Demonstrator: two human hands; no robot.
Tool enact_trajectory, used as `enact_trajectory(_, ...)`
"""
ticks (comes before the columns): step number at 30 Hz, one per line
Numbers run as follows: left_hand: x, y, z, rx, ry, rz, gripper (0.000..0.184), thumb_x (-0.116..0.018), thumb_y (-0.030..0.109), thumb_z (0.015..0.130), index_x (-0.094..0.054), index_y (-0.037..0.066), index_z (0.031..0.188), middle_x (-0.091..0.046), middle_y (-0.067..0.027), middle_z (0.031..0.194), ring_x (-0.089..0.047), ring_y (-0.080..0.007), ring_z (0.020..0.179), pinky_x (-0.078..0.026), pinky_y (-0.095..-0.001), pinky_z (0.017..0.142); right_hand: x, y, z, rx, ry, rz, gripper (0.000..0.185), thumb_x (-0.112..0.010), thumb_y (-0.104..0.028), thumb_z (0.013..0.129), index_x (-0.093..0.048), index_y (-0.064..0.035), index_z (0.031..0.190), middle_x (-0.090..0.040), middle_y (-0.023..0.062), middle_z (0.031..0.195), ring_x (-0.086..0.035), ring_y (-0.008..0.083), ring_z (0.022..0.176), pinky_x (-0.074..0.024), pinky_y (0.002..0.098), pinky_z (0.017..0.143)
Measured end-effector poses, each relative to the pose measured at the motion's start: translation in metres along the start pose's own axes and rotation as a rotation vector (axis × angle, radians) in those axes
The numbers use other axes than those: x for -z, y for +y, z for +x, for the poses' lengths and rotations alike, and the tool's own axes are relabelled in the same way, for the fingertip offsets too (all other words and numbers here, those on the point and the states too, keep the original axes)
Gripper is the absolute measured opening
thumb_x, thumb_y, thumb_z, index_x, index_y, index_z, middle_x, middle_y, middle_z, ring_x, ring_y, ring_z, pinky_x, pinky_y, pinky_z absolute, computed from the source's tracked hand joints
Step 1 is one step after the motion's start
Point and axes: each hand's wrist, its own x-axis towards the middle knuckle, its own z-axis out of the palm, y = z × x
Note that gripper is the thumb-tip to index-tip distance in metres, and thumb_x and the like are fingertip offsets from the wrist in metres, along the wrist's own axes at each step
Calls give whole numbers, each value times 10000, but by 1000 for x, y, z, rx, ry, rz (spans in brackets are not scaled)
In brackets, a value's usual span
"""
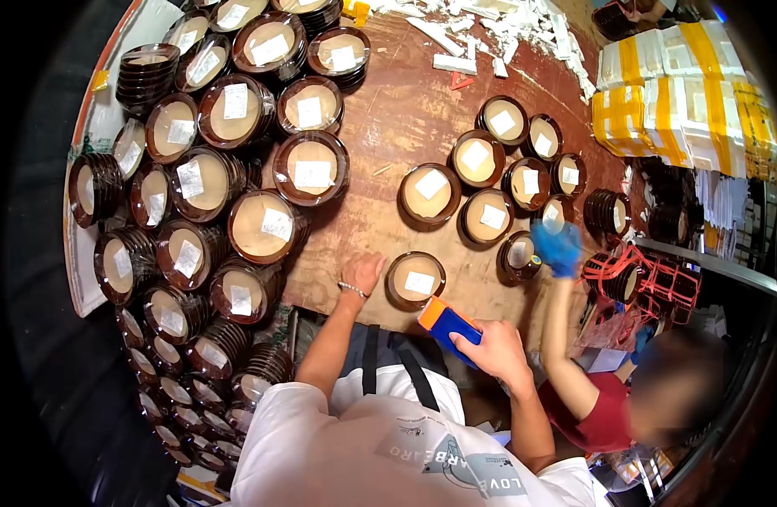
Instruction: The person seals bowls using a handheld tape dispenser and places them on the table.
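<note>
My right hand (496,348) is closed around a blue tool with an orange end (449,331). The orange end is at the lower right edge of a round dark-rimmed stack (416,279), which has a white label on its tan top. My left hand (365,272), with a beaded bracelet at the wrist, rests on the wooden table (355,239) just left of that stack. Its fingers point away from me, and nothing shows in it. Whether the tool touches the stack I cannot tell.
Several wrapped, labelled stacks (266,225) crowd the left side; more (492,216) stand right of centre. A co-worker's blue-gloved hand (558,248) reaches in at the right. White foam scraps (524,34) and yellow-taped white boxes (659,101) lie beyond.
</note>
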Motion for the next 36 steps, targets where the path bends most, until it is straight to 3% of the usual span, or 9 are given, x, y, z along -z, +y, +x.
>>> enact_trajectory(7, 7, 23, -2, 19, 65, -18, 171, -686, 277, 906, -663, 115, 856, -645, -89, 778, -641, -329, 720, -525, -456, 639, 8, 8, 19, -28, -67, 24, 440, -680, -446, 844, -746, -34, 985, -659, 247, 729, -675, 407, 691, -536, 446, 679)
enact_trajectory(10, 5, 24, -6, 217, 111, -44, 180, -670, 256, 923, -644, 78, 925, -659, -116, 805, -648, -356, 744, -524, -465, 625, 9, 16, 21, -100, -61, 32, 437, -684, -441, 844, -747, -34, 990, -660, 245, 725, -677, 405, 689, -537, 443, 679)
enact_trajectory(13, -17, 22, -14, 289, 90, -258, 268, -606, 261, 990, -634, 25, 1112, -719, -156, 938, -706, -353, 849, -565, -430, 720, 5, 34, 19, -68, -78, 2, 438, -684, -445, 847, -751, -44, 1009, -671, 241, 747, -683, 401, 708, -541, 442, 696)
enact_trajectory(15, -45, 29, -26, 579, 128, -1150, 386, -545, 246, 1033, -577, -20, 1311, -708, -208, 1166, -704, -299, 1061, -546, -368, 920, 7, 41, 19, -45, -82, -12, 439, -683, -448, 849, -753, -49, 1017, -677, 240, 757, -685, 400, 715, -543, 442, 703)
enact_trajectory(18, -29, 32, -39, 442, -73, -1054, 464, -505, 226, 1057, -472, -8, 1456, -582, -228, 1401, -576, -249, 1293, -430, -345, 1096, 4, 49, 15, -36, -104, 33, 436, -684, -454, 850, -760, -69, 1041, -684, 234, 772, -689, 398, 727, -545, 441, 713)
enact_trajectory(19, -26, 31, -40, 480, -81, -1289, 525, -560, 162, 1010, -425, 17, 1496, -524, -220, 1455, -485, -246, 1374, -374, -355, 1142, 2, 55, 16, -3, -91, 65, 424, -690, -436, 853, -758, -67, 1053, -687, 225, 769, -688, 379, 710, -540, 432, 701)
enact_trajectory(24, -38, 45, -63, 552, 11, -1143, 638, -643, 111, 914, -389, 20, 1492, -600, -171, 1332, -547, -245, 1289, -412, -340, 1101, -2, 83, 23, 129, -44, 109, 411, -702, -405, 855, -752, -71, 1090, -696, 215, 785, -688, 364, 697, -538, 421, 697)
enact_trajectory(27, -42, 63, -55, 641, -5, -900, 478, -673, 141, 936, -521, -2, 1366, -688, -123, 1191, -653, -210, 1088, -496, -331, 962, -16, 110, 32, 168, -92, 156, 404, -705, -387, 855, -749, -75, 1107, -698, 223, 806, -690, 364, 707, -541, 418, 708)
enact_trajectory(36, -37, 58, -39, 738, -27, -1046, 266, -649, 71, 949, -624, -8, 1202, -714, -75, 1063, -664, -167, 966, -511, -313, 881, -51, 232, 57, 183, -101, 255, 484, -707, -418, 847, -709, -145, 1246, -703, 247, 856, -691, 388, 782, -541, 426, 746)
